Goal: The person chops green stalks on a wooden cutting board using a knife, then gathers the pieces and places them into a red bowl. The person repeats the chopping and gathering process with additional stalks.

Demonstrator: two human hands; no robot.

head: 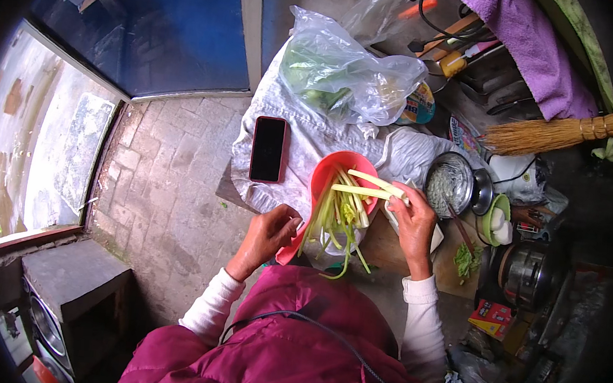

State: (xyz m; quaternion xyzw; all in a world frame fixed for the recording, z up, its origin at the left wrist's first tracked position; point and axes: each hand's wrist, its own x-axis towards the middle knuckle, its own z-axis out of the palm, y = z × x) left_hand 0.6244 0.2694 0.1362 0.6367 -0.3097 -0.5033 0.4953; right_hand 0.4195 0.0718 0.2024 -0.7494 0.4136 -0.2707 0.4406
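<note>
A coral-red plastic scoop [322, 177], its tapering handle [291, 250] towards me, holds a bunch of green leafy stalks [344, 209] that look like celery. Some thin stems hang over its near side. Between the thumb and fingers of my right hand [417, 221] are the ends of two pale stalks [370, 191], which reach left across the scoop. Beside the scoop's handle is my left hand [269, 236], its fingers curled inward. Whether it touches the handle or pinches something small cannot be made out.
A dark-screened phone [268, 149] lies on the white cloth [303, 136]. Behind is a clear plastic bag [346, 65] of greens. To the right stand a metal bowl [449, 186], a green bowl [494, 221] and a metal pot [528, 274]. A straw brush [556, 131] lies beyond.
</note>
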